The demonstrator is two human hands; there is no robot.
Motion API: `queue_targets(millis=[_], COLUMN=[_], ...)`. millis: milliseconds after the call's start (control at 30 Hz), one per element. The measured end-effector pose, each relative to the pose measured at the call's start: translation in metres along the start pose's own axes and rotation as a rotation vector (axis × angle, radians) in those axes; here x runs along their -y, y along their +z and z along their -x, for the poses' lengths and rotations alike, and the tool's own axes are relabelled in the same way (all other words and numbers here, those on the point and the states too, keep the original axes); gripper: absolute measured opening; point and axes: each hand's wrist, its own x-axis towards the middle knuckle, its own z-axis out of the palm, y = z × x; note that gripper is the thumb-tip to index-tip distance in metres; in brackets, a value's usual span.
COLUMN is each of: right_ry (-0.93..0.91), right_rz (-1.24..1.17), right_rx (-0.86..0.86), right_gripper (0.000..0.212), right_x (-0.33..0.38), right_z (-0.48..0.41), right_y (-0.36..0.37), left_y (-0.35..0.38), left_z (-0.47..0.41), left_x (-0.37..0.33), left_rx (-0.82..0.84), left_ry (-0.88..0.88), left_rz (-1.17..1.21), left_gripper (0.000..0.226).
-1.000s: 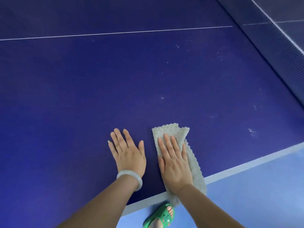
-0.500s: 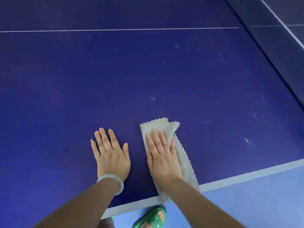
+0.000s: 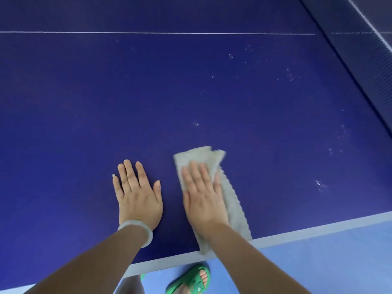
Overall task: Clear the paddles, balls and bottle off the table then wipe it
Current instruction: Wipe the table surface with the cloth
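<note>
Right hand, fingers flat, presses the folded grey cloth to wipe the dark-blue table; left hand lies flat for support.

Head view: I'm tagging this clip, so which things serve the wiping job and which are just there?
Job: table, grey cloth, right hand pressing flat on it, left hand flat on the table, white specks.
Just there: green sandal, pale bracelet, net.

A pale, translucent bangle circles the wrist of the left hand. Both forearms are bare. One foot wears a green open-toed slide sandal bearing a small white mark.
</note>
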Motion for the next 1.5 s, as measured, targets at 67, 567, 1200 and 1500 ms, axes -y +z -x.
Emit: queue_targets(millis=[67,567,1200,1500], right_ry=[-0.235,-0.157,-0.103,0.375], right_rz=[0.048,0.042,0.023,-0.014], right_rx=[0.093,0.073,0.071,0.040], right_gripper=[0.056,0.058,0.056,0.058], right_x=[-0.018,-0.002,-0.001,-0.132], right_z=[-0.014,0.002,0.013,0.049], right_y=[-0.003,0.002,0.003,-0.024], left_y=[0.000,-0.001,0.000,-0.007], left_z=[0.000,0.001,0.000,0.001], left_x=[-0.001,-0.001,0.000,-0.002], left_rx=[0.001,0.006,0.010,0.064], left_ry=[-0.009,-0.014,-0.011,-0.021], left_rz=[-0.015,-0.010,0.004,0.013], left_gripper=[0.071,0.072,0.075,0.074])
